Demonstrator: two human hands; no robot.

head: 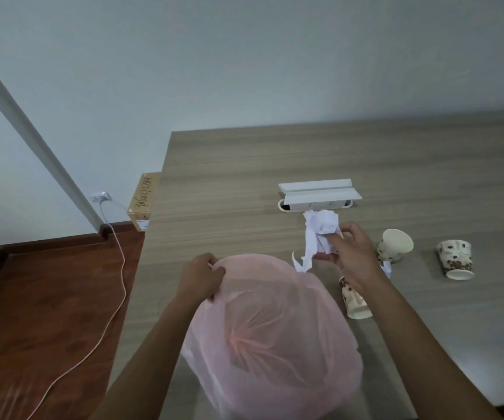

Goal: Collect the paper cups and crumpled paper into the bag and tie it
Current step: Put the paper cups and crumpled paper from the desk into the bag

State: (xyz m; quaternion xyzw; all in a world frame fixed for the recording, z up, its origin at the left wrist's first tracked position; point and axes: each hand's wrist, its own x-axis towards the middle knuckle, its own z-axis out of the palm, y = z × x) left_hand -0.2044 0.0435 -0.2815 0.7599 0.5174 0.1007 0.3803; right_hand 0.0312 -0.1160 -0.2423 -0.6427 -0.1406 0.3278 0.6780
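Observation:
A pale pink plastic bag [272, 334] billows open over the near edge of the wooden table [244, 177]. My left hand [202, 278] grips its rim at the far left. My right hand [350, 253] holds a crumpled white paper [319, 234] just beyond the bag's far right rim. Three patterned paper cups lie on the table: one [354, 300] under my right forearm, one [394, 245] tipped to the right of my hand, one [456, 259] farther right. A small scrap of crumpled paper [386, 268] peeks out behind my right wrist.
A white pop-up socket box [319, 194] stands open in the table behind the paper. On the wooden floor at left a white cable [120, 268] runs from a wall outlet [100, 196], and a cardboard box [143, 201] stands by the table's corner.

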